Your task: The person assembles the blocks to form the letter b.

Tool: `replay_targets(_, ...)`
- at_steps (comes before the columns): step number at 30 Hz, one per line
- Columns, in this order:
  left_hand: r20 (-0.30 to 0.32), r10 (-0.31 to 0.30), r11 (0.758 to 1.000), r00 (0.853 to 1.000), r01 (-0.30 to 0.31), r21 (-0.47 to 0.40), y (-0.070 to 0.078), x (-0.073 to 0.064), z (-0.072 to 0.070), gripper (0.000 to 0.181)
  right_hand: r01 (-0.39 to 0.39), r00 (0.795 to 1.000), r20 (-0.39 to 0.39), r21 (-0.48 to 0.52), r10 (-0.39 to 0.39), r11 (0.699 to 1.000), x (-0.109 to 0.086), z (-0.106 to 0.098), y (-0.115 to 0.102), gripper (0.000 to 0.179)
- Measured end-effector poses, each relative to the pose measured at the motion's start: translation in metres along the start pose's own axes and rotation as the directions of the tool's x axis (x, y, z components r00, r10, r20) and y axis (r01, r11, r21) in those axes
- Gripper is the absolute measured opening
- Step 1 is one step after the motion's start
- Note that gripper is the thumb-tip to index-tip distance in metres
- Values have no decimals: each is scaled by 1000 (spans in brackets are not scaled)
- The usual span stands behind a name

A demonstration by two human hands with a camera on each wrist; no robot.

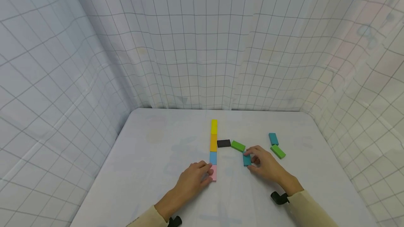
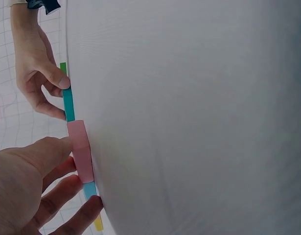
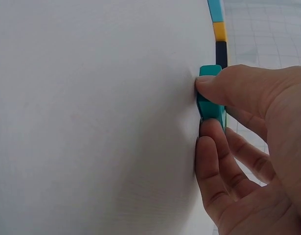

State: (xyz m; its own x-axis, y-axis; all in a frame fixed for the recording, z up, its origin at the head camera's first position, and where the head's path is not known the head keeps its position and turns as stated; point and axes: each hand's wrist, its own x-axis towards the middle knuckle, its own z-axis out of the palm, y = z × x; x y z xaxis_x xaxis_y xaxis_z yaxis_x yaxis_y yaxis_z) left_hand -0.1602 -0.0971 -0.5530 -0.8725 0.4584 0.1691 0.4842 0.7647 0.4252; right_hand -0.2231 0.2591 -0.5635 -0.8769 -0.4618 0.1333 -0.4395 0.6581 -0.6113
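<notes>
In the head view, my left hand (image 1: 193,179) rests at the pink block (image 1: 214,173), the nearest of a straight column. Above it lie the light blue block (image 1: 213,158), the orange block (image 1: 213,143) and the yellow block (image 1: 214,126). Left thumb and fingertips touch the pink block and the blue block's edge in the left wrist view, without gripping round them. My right hand (image 1: 266,164) pinches a teal block (image 3: 210,108) between thumb and fingers, flat on the table. Its far end meets a green block (image 1: 238,146), which adjoins a black block (image 1: 223,143) beside the orange one.
To the right of my right hand lie another teal block (image 1: 273,139) and a second green block (image 1: 278,151), close together. All stand on a white-covered table (image 1: 151,171). Grid-patterned white curtains (image 1: 195,52) enclose its back and sides.
</notes>
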Motion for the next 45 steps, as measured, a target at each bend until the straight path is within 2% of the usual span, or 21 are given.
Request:
replay_targets(19, 2, 3, 1000, 1000, -3, 23, 0, 0, 0, 44, -1, 1000, -2, 3, 1, 1000, -1, 0, 0, 50)
replay_targets(33, -21, 13, 1000, 1000, -12, 18, -1, 0, 1, 43, 7, 1000, -7, 12, -7, 1000, -2, -1, -2, 51)
replay_targets(45, 0, -1, 1000, 1000, 1, 16, 0, 0, 1, 44, -17, 1000, 10, 12, 16, 1000, -3, -3, -2, 57)
